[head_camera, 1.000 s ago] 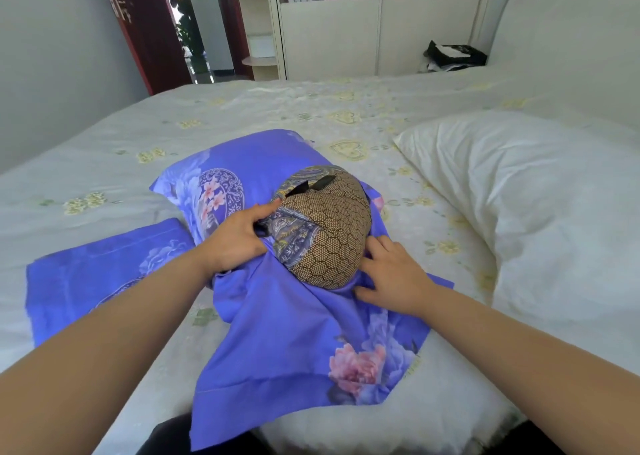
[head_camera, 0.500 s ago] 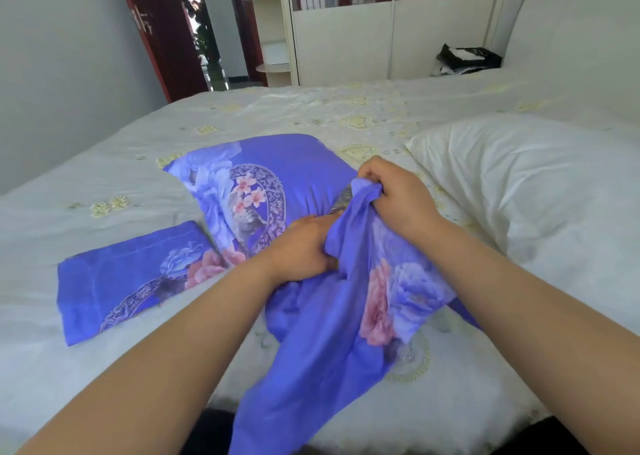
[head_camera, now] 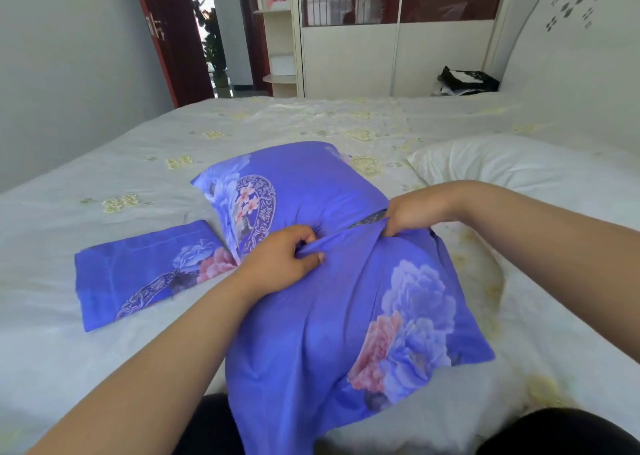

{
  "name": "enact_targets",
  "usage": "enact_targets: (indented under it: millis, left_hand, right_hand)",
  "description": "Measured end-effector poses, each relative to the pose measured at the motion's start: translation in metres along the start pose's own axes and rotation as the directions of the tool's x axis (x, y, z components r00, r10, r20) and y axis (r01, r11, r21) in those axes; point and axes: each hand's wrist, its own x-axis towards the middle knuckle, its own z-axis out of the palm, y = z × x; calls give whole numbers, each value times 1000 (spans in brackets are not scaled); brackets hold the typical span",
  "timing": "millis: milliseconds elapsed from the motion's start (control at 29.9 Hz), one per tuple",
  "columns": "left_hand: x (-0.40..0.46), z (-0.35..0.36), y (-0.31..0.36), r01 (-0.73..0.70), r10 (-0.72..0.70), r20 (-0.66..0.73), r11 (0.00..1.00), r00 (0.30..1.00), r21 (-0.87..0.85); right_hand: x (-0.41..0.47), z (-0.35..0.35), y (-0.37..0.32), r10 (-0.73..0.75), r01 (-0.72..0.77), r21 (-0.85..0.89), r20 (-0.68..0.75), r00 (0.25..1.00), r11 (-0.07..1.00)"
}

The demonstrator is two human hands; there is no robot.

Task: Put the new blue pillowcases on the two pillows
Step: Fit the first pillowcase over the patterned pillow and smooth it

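Both hands pinch the blue pillowcase's (head_camera: pixel 329 316) open hem, left hand (head_camera: pixel 280 264) nearer, right hand (head_camera: pixel 415 208) farther; the pillow (head_camera: pixel 369 219) lies lengthwise beyond the fingers, 1 sliver exposed between them.

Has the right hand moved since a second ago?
Yes. The right hand went from the near side of the pillow up to the pillowcase flap edge, toward the white pillow.

Pillow (head_camera: pixel 372 219): nearly all hidden inside blue pillowcase (head_camera: pixel 329 316), only a patterned sliver showing. Black bag (head_camera: pixel 467 81), far right: contents too small to tell.
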Motion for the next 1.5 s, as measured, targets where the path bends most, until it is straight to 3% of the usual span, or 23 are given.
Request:
enact_targets:
  millis: [100, 167, 234, 267, 301, 367, 467, 534, 601, 668, 768, 868, 902, 968, 1035, 1102, 1169, 1235, 1269, 1336, 1402, 1503]
  left_hand:
    - [-4, 0, -3, -8, 17, -137, 998, 990, 68]
    - [-10, 5, -11, 48, 15, -297, 978, 955, 204]
    - [-18, 9, -15, 247, -166, -430, 959, 887, 139]
    - [-21, 9, -19, 356, -329, -403, 934, 854, -8]
    - [-23, 6, -21, 452, -488, -291, 873, 823, -186]
    - [-25, 3, -25, 503, -577, -73, 761, 814, -409]
    - [-28, 4, -20, 354, -427, -126, 855, 896, -379]
    - [-28, 7, -14, 227, -313, -218, 911, 924, -344]
    - [-26, 5, -9, 123, -228, -302, 937, 926, -328]
    - [-21, -2, -5, 77, -171, -391, 967, 905, -245]
    - [-4, -9, -23, 127, -159, -408, 986, 899, -104]
    - [5, -9, -40, 285, -200, -362, 937, 911, 200]
    - [5, -6, -37, 283, -169, -392, 925, 905, 255]
    - [-2, -2, -17, 154, -59, -415, 967, 908, 200]
    - [-9, 5, 12, 5, 31, -369, 995, 929, 96]
    - [-14, 13, 34, -97, 139, -300, 984, 944, 149]
    - [-16, 21, 45, -186, 244, -239, 953, 940, 240]
    - [-15, 30, 52, -246, 312, -207, 924, 927, 292]
    - [-16, 36, 56, -268, 337, -190, 910, 922, 316]
    - [-20, 46, 64, -304, 376, -157, 885, 913, 354]
    - [-23, 55, 69, -337, 417, -147, 861, 897, 381]
    - [-23, 61, 72, -320, 441, -214, 842, 872, 434]
  right_hand:
    - [-17, 0, 0, -24, -35, 314, 181, 983, 949]
    - [-23, 7, 4, -34, -7, 323, 122, 992, 946]
    - [-25, 16, 11, -45, 56, 319, -43, 998, 946]
    - [-25, 22, 16, -56, 93, 309, -127, 990, 947]
    - [-25, 28, 22, -59, 116, 254, -222, 973, 960]
    - [-20, 43, 35, -29, 74, 87, -432, 901, 993]
    - [-17, 67, 41, 35, 17, 96, -509, 860, 995]
    - [-12, 83, 44, -106, 181, 71, -584, 805, 981]
    - [-13, 95, 41, -220, 377, 78, -696, 683, 923]
    - [-10, 109, 37, -230, 422, 53, -775, 589, 905]
    - [6, 120, 30, -141, 309, 27, -850, 507, 951]
    - [20, 112, 22, -64, 424, 174, -869, 491, 889]
    - [23, 108, 23, -12, 490, 247, -885, 466, 836]
    - [24, 107, 29, 121, 519, 357, -893, 433, 777]
    - [21, 109, 34, 240, 423, 453, -851, 466, 784]
    - [11, 109, 40, 321, 256, 513, -780, 537, 819]
    - [-6, 102, 47, 398, 36, 557, -635, 662, 830]
    - [-24, 95, 55, 404, -92, 634, -369, 837, 768]
    - [-32, 94, 61, 350, -106, 678, -234, 907, 728]
    - [-41, 94, 74, 149, -30, 693, -113, 982, 720]
    - [-48, 96, 84, -24, 80, 671, -92, 996, 737]
    - [-48, 107, 86, -20, 79, 539, -114, 993, 838]
